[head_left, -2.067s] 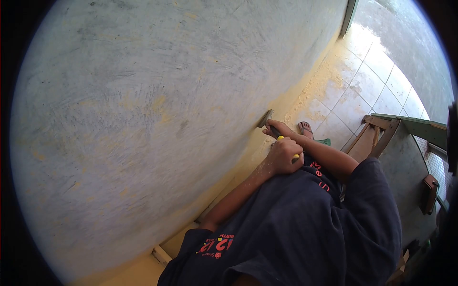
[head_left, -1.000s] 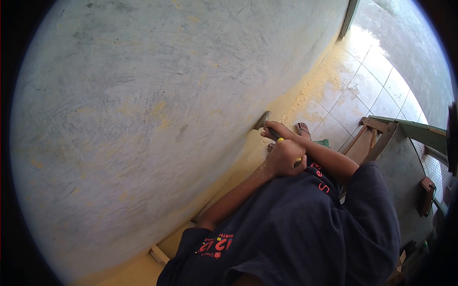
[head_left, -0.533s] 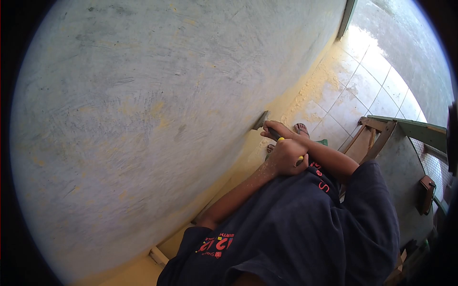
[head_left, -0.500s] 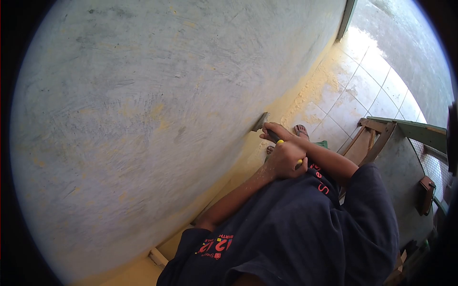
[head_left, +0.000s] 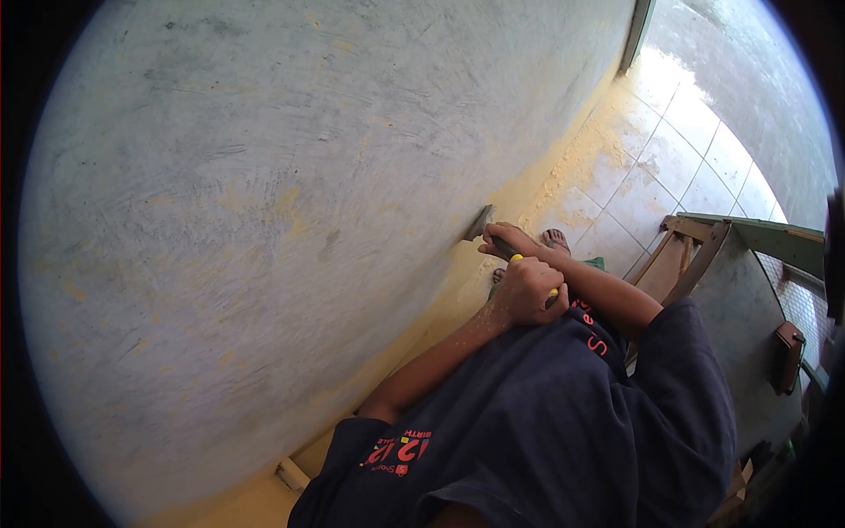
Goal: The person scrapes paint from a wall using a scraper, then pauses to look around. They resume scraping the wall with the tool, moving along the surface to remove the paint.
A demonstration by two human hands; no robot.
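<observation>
A scraper (head_left: 479, 223) with a flat metal blade and a black and yellow handle meets the wall (head_left: 264, 220) at its blade edge. My left hand (head_left: 528, 289) is wrapped round the rear of the handle, with pale specks on the wrist and forearm. Farther forward, my right hand (head_left: 512, 241) grips the handle close to the blade. The wall is grey-white, with scratches and yellowish patches. Fingers of both hands partly hide the handle.
Yellowish scrapings (head_left: 563, 172) lie along the wall's foot on white floor tiles (head_left: 687, 167). My feet (head_left: 555, 239) show beyond my hands. At right stands a wooden frame (head_left: 695, 242), near a brown wallet-like object (head_left: 786, 356). A wood piece (head_left: 291, 473) sits low by the wall.
The scraper and both hands have shifted very slightly, with the blade still at the wall. My grip on the handle looks the same.
</observation>
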